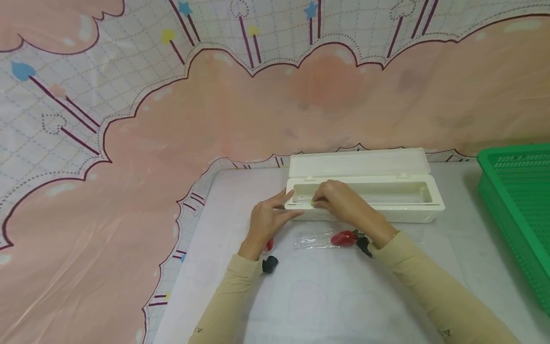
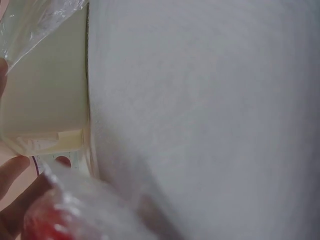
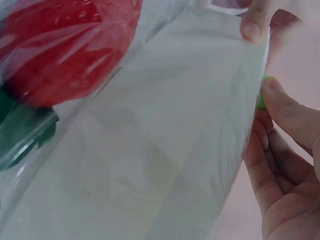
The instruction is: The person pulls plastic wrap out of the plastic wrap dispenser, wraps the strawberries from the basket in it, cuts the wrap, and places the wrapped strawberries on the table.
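A long white box (image 1: 315,216) lies on the table with its lid (image 1: 358,163) tipped back. My left hand (image 1: 267,217) grips the box's left end, the thumb on the front and a finger at the rim. My right hand (image 1: 339,200) reaches over the front rim and pinches a small green piece (image 3: 262,100) between thumb and fingers. What the green piece belongs to is hidden. In front of the box, under my right wrist, lies a red artificial rose (image 1: 343,238) in clear plastic. Another red item (image 1: 269,245) in plastic shows partly beside my left wrist.
A green plastic basket (image 1: 498,191) stands at the table's right side. Behind the box hangs a pink and white patterned cloth (image 1: 258,114). White sheeting covers the table (image 1: 309,296).
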`<state>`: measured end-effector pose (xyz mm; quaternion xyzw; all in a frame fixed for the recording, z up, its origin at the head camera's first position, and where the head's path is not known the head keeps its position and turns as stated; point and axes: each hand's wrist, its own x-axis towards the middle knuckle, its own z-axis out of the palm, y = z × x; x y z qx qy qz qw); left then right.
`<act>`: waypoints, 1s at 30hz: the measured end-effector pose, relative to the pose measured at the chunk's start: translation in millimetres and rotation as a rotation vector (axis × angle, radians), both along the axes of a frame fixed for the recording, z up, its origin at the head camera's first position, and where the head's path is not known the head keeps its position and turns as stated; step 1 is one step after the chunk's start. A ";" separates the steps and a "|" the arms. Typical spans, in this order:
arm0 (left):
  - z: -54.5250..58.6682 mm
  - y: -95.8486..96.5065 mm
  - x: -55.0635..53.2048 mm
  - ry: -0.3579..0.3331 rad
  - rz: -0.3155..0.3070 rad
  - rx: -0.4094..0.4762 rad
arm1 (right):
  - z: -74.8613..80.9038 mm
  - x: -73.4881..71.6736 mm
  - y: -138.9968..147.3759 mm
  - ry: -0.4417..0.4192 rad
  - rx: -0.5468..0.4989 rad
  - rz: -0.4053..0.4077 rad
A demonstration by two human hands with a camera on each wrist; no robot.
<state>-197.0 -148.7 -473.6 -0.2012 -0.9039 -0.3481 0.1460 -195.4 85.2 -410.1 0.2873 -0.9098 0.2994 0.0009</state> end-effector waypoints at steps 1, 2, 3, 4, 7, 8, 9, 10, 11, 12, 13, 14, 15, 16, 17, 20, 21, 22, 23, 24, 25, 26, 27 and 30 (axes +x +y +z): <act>-0.1 -0.1 0.0 0.004 -0.002 0.001 | -0.1 0.2 0.6 0.001 0.002 -0.002; 0.1 0.0 0.1 0.007 -0.003 0.002 | -0.6 0.2 1.2 0.002 0.003 -0.004; 0.3 0.1 0.1 0.009 -0.005 0.000 | -1.1 0.2 2.0 0.004 0.003 -0.007; 0.4 0.3 0.1 0.011 -0.007 -0.001 | -1.3 0.4 2.6 0.006 0.001 -0.009; 1.3 0.8 0.4 0.007 -0.013 0.001 | -1.5 1.7 4.6 0.011 -0.008 -0.019; 1.5 1.1 0.5 0.004 -0.012 0.000 | -1.8 2.1 5.3 0.014 -0.010 -0.022; 1.5 1.4 0.5 0.002 -0.012 0.000 | -1.7 2.6 5.8 0.013 -0.013 -0.026; 1.5 1.5 0.6 0.001 -0.010 0.003 | -2.1 2.9 6.3 0.014 -0.013 -0.030; 1.6 1.6 0.7 -0.002 -0.007 0.005 | -2.7 3.0 6.8 0.011 -0.014 -0.034; 1.3 1.6 0.6 -0.001 -0.005 0.007 | -3.3 3.1 7.6 0.009 -0.014 -0.036; 1.1 1.5 0.6 0.001 -0.004 0.009 | -3.8 3.0 8.5 0.009 -0.012 -0.036; 0.8 1.4 0.5 0.004 -0.005 0.009 | -3.9 2.9 9.7 0.007 -0.013 -0.031; 0.6 1.0 0.4 0.006 -0.007 0.010 | -4.1 2.7 11.5 0.006 -0.011 -0.024; 0.2 1.6 0.4 0.007 -0.011 0.012 | -3.5 3.0 15.9 0.008 -0.004 -0.018; 0.1 1.9 0.3 0.007 -0.015 0.012 | -2.7 3.6 21.7 0.009 0.000 -0.013; -0.1 0.4 -0.1 0.001 -0.021 0.018 | 0.5 7.9 46.8 -0.009 0.008 -0.029; 0.3 -0.8 -0.4 -0.003 -0.016 0.023 | 1.5 9.8 56.6 -0.017 0.014 -0.041; 1.1 -1.6 -0.3 -0.003 -0.009 0.030 | 3.0 12.1 66.5 -0.023 0.016 -0.055; 2.0 -2.6 -0.5 -0.002 0.000 0.037 | 3.7 14.0 75.4 -0.027 0.016 -0.063; 2.7 -3.4 -0.6 -0.003 0.007 0.045 | 4.5 15.8 83.1 -0.029 0.019 -0.069; 3.5 -3.9 -0.5 -0.003 0.011 0.050 | 5.3 17.3 89.7 -0.027 0.024 -0.071; 4.1 -4.0 -0.6 -0.008 0.010 0.056 | 6.0 18.8 95.4 -0.023 0.029 -0.068; 4.4 -3.5 -0.7 -0.014 0.007 0.058 | 6.3 20.0 100.5 -0.021 0.035 -0.068; 4.1 -0.1 -0.1 -0.038 -0.012 0.057 | 7.1 24.4 114.8 -0.013 0.055 -0.076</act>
